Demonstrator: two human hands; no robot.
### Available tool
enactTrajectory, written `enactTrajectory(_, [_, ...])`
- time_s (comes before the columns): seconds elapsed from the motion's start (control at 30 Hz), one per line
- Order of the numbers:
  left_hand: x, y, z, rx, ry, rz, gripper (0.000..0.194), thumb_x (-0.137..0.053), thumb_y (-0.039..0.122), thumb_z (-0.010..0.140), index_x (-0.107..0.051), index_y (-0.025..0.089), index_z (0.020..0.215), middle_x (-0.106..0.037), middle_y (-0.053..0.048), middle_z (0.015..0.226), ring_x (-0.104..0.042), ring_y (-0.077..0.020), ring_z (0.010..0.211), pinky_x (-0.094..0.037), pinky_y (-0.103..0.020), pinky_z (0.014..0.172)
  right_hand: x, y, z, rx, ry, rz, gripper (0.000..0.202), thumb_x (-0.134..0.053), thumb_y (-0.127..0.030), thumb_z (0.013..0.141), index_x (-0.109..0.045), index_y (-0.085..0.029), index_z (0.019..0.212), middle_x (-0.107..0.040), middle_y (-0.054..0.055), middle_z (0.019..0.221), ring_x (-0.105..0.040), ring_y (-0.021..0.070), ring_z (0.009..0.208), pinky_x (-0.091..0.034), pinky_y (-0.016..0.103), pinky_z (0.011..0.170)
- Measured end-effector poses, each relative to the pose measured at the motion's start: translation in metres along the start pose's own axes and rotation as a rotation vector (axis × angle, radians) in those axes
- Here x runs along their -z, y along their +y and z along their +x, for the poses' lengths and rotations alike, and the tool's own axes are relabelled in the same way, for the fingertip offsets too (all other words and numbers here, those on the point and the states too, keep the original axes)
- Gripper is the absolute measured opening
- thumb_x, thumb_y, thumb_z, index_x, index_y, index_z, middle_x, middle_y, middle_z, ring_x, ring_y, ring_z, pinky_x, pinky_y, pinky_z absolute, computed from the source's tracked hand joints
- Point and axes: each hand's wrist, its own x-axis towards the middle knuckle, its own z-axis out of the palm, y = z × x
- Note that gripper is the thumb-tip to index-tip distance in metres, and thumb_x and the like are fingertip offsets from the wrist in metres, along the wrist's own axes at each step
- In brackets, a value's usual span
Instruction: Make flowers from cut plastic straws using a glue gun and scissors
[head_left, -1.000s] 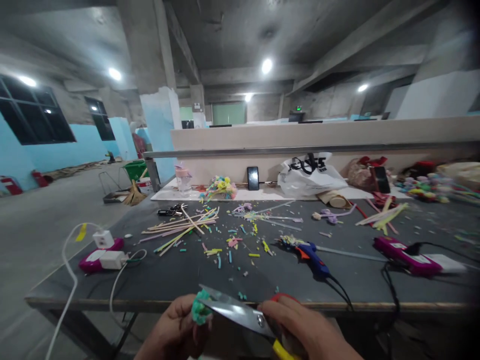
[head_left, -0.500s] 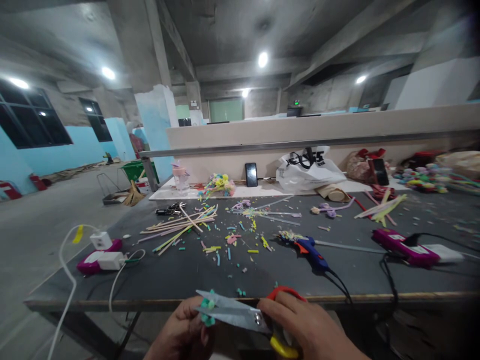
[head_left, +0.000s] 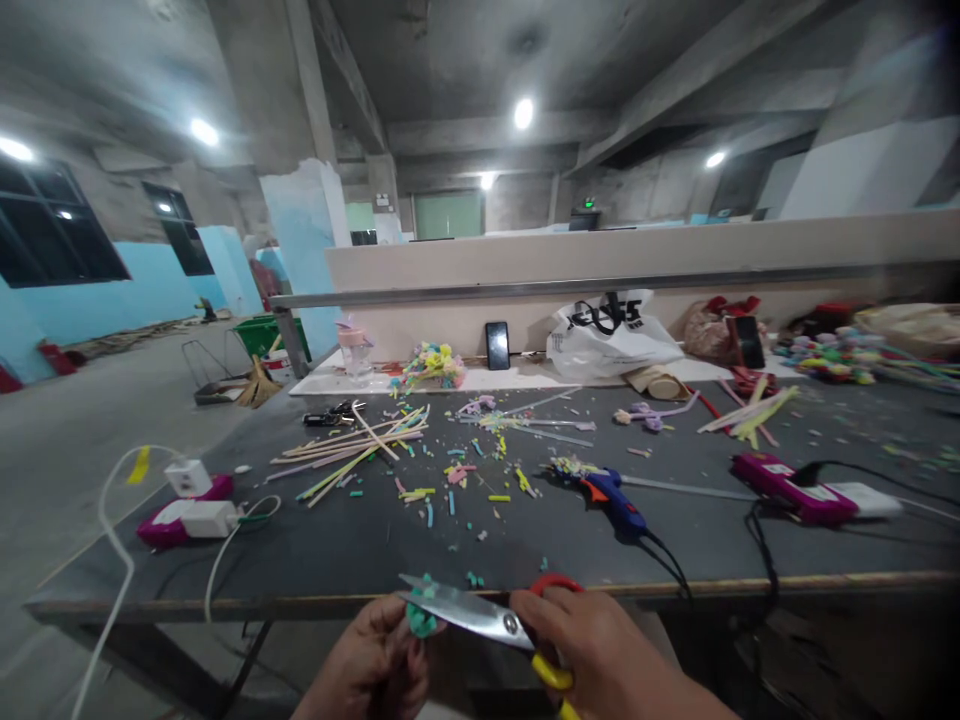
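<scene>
My left hand [head_left: 375, 655] pinches a small green fuzzy piece [head_left: 422, 620], perhaps bent pipe cleaner, below the table's front edge. In my right hand [head_left: 592, 640] are scissors [head_left: 480, 612] with red and yellow handles. Their blades point left and lie across the top of the green piece, nearly closed. Just beyond, a few green scraps [head_left: 475, 579] rest near the table edge. Fingers hide the lower part of the green piece.
A blue glue gun [head_left: 619, 503] with its cord lies right of centre. Cut scraps and a bundle of pastel sticks [head_left: 360, 452] cover the middle and left. Purple power strips [head_left: 795, 488] sit at both sides. A phone [head_left: 497, 346] and a white bag [head_left: 611, 335] stand at the back.
The scissor blades have closed from wide apart to nearly together over the green piece. The view has shifted slightly, while both hands keep their holds.
</scene>
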Motion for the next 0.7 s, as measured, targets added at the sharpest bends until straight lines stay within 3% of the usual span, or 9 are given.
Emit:
enactTrajectory(0.17, [-0.002, 0.001, 0.002, 0.048, 0.017, 0.001, 0.039, -0.079, 0.042, 0.048, -0.055, 0.013, 0.060, -0.037, 0.009, 0.036, -0.023, 0.0000, 0.030, -0.014, -0.016, 0.035, -0.010, 0.006, -0.001, -0.002, -0.015, -0.026, 0.047, -0.052, -0.013, 0.062, -0.049, -0.023, 0.107, -0.062, 0.004, 0.085, -0.055, 0.0191, 0.073, -0.036, 0.027, 0.060])
enactTrajectory(0.5, [-0.004, 0.000, 0.003, 0.053, 0.053, -0.016, 0.035, -0.081, 0.034, 0.048, -0.056, 0.011, 0.057, -0.041, 0.007, 0.038, -0.027, -0.0009, 0.033, -0.019, -0.016, 0.037, 0.005, -0.010, 0.007, -0.021, -0.011, -0.041, 0.044, -0.053, -0.013, 0.062, -0.050, -0.027, 0.104, -0.059, 0.003, 0.092, -0.054, 0.0187, 0.076, -0.032, 0.026, 0.058])
enactTrajectory(0.7, [-0.001, -0.004, 0.002, 0.049, -0.065, -0.099, 0.034, -0.080, 0.035, 0.050, -0.055, 0.014, 0.058, -0.038, 0.008, 0.038, -0.024, -0.0009, 0.032, -0.016, -0.016, 0.037, 0.004, -0.011, 0.009, -0.017, -0.035, 0.040, 0.034, -0.054, -0.015, 0.065, -0.052, -0.024, 0.098, -0.060, 0.003, 0.087, -0.054, 0.0180, 0.075, -0.035, 0.026, 0.062])
